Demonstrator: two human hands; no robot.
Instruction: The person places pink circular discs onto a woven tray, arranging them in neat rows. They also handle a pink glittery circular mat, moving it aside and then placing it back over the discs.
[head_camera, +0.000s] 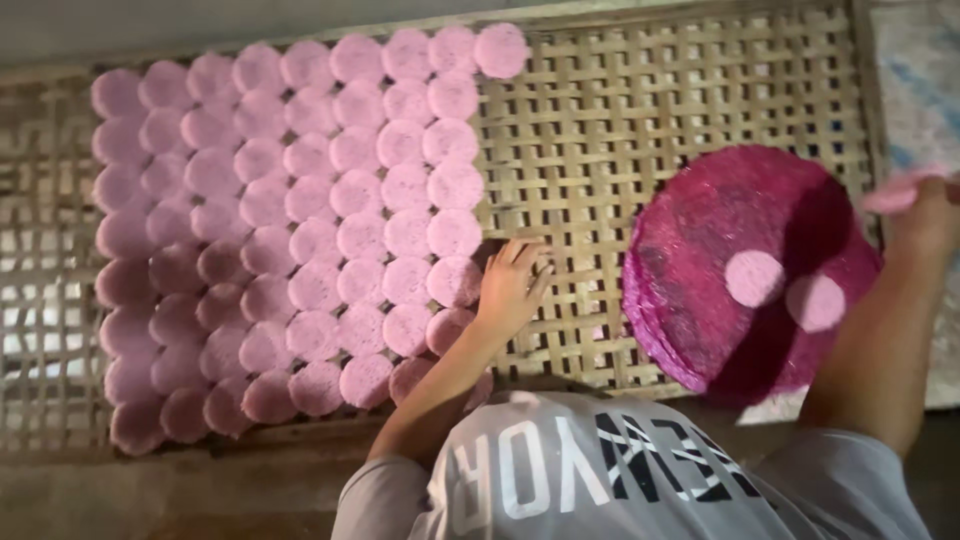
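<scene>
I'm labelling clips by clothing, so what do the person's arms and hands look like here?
Both arms are bare from the short sleeves down. The left hand and right hand wear no gloves, and no rings, watch or bands show. The shirt is light grey with large black and white lettering. The right hand is blurred.

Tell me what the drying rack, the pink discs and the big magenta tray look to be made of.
Drying rack: woven bamboo or cane strips, matte tan, open lattice. Pink discs: likely a soft, grainy dough or rice cake, with a dull, speckled surface. Magenta tray: seemingly woven fibre or plastic, dyed, with a coarse texture; unclear which.
</scene>
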